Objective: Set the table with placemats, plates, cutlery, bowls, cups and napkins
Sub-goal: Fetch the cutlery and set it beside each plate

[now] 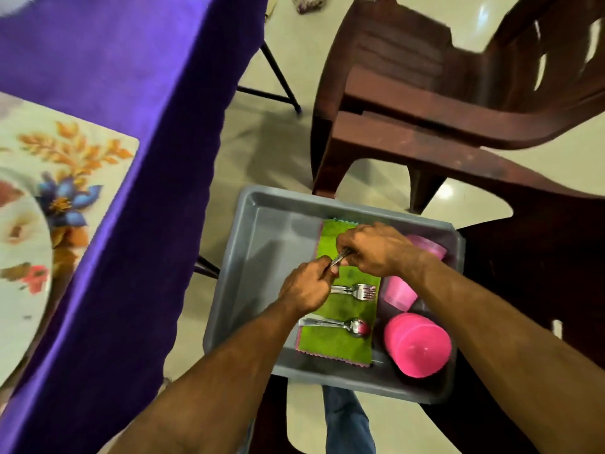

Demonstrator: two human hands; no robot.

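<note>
Both hands are down in the grey plastic tray, which sits on a dark brown chair next to the table. The left hand and the right hand are curled around the same small bunch of metal cutlery, left at the lower end, right at the upper end, fingertips almost touching. Can't tell if it's knives or spoons, only a short bit of steel shows between the fists.

Right under the hands is a green napkin on top of a stack, with pink edges peeking out below. Lying on it, just below the left hand, are some forks, and nearer the camera some spoons, none of them touched. To the right of the napkin, beside the right wrist, are pink cups and a stack of pink bowls turned upside down.

Off to the left, well away from the hands, the table has a purple cloth with a floral placemat on it and a white plate resting on the mat.
</note>
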